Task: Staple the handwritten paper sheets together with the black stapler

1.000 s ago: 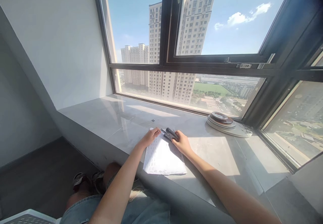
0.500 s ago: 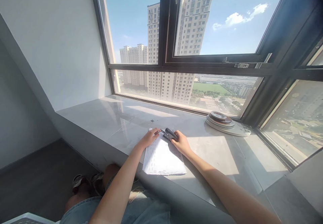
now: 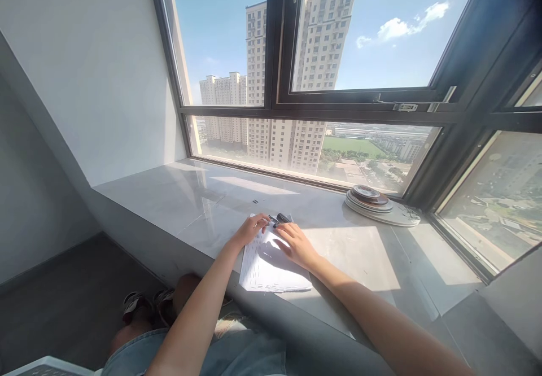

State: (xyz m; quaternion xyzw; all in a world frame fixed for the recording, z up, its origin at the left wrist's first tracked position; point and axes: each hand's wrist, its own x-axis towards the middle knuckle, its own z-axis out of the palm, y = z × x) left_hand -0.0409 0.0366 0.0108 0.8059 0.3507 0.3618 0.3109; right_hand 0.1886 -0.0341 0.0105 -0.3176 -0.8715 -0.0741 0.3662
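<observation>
A black stapler (image 3: 283, 218) lies at the top of a stack of white printed paper (image 3: 275, 271), partly hidden by my fingers. My left hand (image 3: 250, 230) is closed at the stapler's near-left end, thumb and fingers pinched around it over the paper's upper left corner. Just right of it, my right hand (image 3: 298, 245) reaches over the stapler with fingers stretched left and the thumb apart. Its fingertips touch the stapler's dark end close to my left fingers. Whether a small piece sits between the fingertips is hidden.
Two small dark strips (image 3: 255, 201) lie on the grey tiled sill (image 3: 339, 257) beyond the paper. A stack of plates (image 3: 367, 198) stands at the right by the window frame (image 3: 322, 110). My legs are below the sill's front edge.
My right hand has let go of its grip around the stapler's body and moved left, its fingers now over the stapler's end. My left hand has stayed nearly in place.
</observation>
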